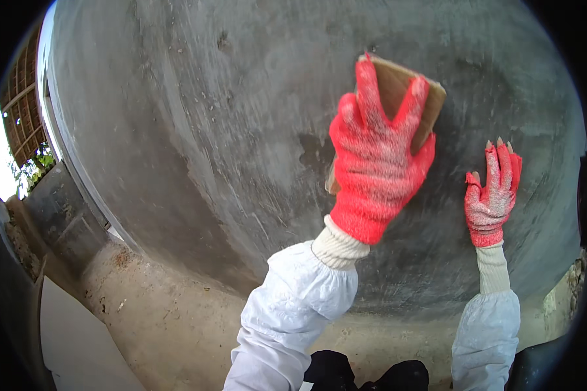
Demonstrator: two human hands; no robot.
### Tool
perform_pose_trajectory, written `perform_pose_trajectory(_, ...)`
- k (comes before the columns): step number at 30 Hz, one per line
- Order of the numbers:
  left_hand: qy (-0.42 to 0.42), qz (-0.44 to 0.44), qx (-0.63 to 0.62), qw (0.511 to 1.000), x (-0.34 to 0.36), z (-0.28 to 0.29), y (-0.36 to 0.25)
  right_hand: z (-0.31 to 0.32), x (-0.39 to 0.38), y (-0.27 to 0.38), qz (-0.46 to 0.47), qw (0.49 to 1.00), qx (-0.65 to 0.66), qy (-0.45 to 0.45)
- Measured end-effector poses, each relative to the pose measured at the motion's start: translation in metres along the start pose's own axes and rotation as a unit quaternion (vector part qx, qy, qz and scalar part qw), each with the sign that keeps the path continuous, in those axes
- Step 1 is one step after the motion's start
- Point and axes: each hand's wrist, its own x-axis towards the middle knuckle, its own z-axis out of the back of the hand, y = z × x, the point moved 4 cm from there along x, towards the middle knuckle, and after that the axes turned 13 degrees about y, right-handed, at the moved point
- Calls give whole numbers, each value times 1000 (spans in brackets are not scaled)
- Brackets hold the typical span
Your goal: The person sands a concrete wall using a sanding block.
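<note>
Grey wall [261, 98] here, left hand [381, 163] gripping a brown block [394, 88] against it, right hand [494, 195] spread flat further right!

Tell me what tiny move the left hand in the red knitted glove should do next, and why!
Maybe slide the flat brown rectangular block a little to the left: the red-gloved left hand is holding it against the grey wall, and a small, uneven dark patch shows just left of that hand.

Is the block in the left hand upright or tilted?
Tilted: in view, the brown block under the left hand leans rightward, its top edge sloping down to the right.
</note>
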Motion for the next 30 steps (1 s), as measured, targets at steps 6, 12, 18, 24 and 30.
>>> perform_pose_trajectory(6,93,-95,3,991,-98,-15,4,-3,0,3,4,1000,-1,2)
perform_pose_trajectory(12,-140,80,111,981,42,53,70,-5,-2,7,3,999,-33,-18)
perform_pose_trajectory(18,56,73,35,995,-242,-6,81,-1,-1,10,-3,999,-20,-27)
perform_pose_trajectory(24,9,133,66,989,-252,20,122,0,1,8,-1,999,-26,-19)
perform_pose_trajectory(30,-71,195,92,974,-160,54,167,-2,0,10,-3,999,-48,-18)
